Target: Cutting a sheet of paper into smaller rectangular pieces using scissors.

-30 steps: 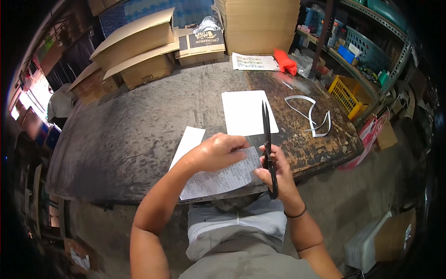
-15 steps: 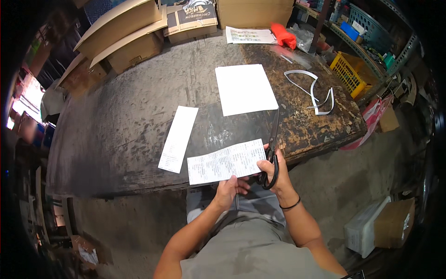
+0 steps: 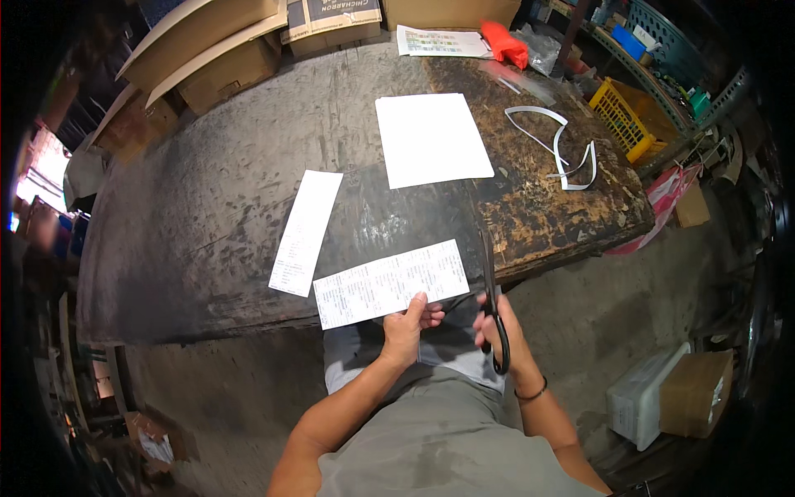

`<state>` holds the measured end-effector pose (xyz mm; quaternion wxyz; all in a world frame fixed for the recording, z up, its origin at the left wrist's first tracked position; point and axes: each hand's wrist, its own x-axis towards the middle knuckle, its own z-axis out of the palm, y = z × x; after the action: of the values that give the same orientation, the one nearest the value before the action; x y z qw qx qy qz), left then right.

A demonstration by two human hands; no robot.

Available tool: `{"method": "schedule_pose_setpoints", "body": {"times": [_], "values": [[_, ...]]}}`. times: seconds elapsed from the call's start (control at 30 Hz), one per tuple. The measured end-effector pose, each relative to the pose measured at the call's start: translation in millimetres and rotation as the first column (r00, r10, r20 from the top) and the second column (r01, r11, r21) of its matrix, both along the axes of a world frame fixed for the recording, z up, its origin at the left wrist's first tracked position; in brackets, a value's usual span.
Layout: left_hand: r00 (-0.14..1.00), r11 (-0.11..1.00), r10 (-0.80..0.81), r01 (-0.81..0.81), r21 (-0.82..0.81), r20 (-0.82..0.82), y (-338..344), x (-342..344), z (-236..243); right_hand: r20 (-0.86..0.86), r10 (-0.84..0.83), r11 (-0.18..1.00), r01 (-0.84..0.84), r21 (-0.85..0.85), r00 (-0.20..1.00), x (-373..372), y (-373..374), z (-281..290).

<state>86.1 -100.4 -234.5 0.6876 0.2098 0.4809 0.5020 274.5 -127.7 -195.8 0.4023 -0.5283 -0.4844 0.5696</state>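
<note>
Head view: I see the left hand [image 3: 403, 333] pinching the printed strip [image 3: 385, 282] at its lower edge, thumb on top. The right hand [image 3: 512, 338], which touched that strip half a second ago, now stands apart from it, gripping black scissors [image 3: 491, 286]. Ahead and left of the left hand lies a second paper strip [image 3: 305, 234].

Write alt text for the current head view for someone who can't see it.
The wearer's left hand holds a printed paper strip; the right hand holds black scissors. On the worn table lie another strip, white paper and narrow curled white strips.
</note>
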Motion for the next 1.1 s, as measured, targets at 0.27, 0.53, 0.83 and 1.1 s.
{"method": "schedule_pose_setpoints", "body": {"times": [0.27,0.53,0.83,1.1], "values": [[0.997,0.997,0.069,-0.068,0.033,-0.027,8.4,6.5,9.3,0.022,0.153,0.987,-0.151,-0.058,0.988,-4.3,-63.7,-17.6],[0.997,0.997,0.078,-0.078,0.016,0.010,11.5,5.3,12.9,0.078,0.210,0.972,-0.200,-0.122,0.974,-27.9,-34.4,-21.8],[0.997,0.997,0.080,-0.081,0.020,0.018,12.5,3.1,8.7,0.147,0.236,0.970,-0.225,-0.092,0.960,-35.2,-23.7,-21.7],[0.997,0.995,0.072,-0.071,0.066,-0.018,11.9,1.9,8.7,0.150,0.246,0.968,-0.236,-0.081,0.958,-37.4,-22.1,-20.3]]}}
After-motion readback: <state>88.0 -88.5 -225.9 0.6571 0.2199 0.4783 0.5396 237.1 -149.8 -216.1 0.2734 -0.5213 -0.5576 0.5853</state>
